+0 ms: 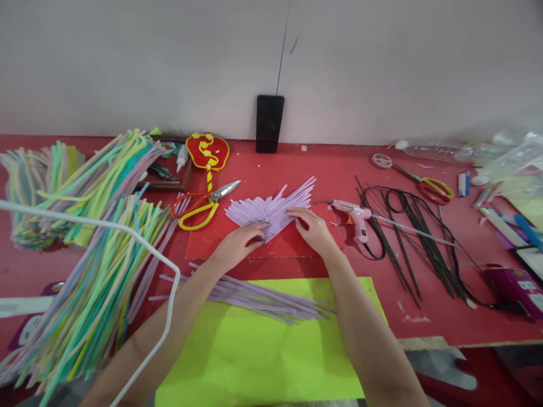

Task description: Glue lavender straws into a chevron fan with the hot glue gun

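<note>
Far left, I see mixed pastel fuzzy stems (pixel 97 282) in thick bundles on the red counter (pixel 407 325), white rod (pixel 148 246) curving across in front. Behind them, brown tray (pixel 167 185) with a small white tube (pixel 182 157) at its right side. Next, red ornament (pixel 217 155) with yellow trim, and scissors (pixel 223 191) with one red and one yellow handle, blades parted, pointing away to the right.

Left hand (pixel 240 242): grip part open, fingers bent over the lower left of the lilac stem piece (pixel 271 213), thumb apart from them, fingertips touching it. Piece lies flat on the red board (pixel 207 249), mid counter, stems fanned out in a V pattern. Black phone (pixel 270 124) upright against the wall behind it. Loose lilac stems (pixel 263 299) lie nearer me, mostly over the lime green sheet (pixel 271 356), partly under my left forearm.

Right hand (pixel 314 230): grip part open, index fingertip at the piece's right edge, thumb spread below. Can't tell if either hand is pinching a stem.

Right of that, pink glue gun (pixel 354 215) on its side, clear stick out the back, then dark green stems (pixel 428 249), black cable (pixel 418 198), second scissors (pixel 432 189), clear bottle (pixel 441 151), purple box (pixel 515 291) at far right
</note>
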Tool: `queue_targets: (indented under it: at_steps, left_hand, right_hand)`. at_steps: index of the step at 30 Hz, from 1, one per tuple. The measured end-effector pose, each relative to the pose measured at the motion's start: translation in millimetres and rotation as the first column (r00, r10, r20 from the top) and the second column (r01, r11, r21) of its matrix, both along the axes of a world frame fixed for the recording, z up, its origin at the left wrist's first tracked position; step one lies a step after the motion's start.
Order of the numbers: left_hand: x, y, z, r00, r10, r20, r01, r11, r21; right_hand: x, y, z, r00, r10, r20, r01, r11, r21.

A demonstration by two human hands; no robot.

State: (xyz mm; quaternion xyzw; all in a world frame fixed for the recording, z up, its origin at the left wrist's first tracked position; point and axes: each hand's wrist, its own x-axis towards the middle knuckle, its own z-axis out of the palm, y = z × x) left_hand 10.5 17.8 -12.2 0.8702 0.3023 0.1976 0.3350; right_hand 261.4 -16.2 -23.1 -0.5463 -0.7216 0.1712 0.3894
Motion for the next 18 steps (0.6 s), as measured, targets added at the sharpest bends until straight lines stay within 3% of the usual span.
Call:
queue_targets:
  at_steps: [18]
  left_hand:
    - [0.1, -0.2, 0.8, 1.0, 0.0, 0.001, 0.0, 1.0, 0.011]
  right_hand:
    - [-1.8, -1.7, 1.6, 1.0, -0.021, -0.013, 0.021, 1.0, 0.014]
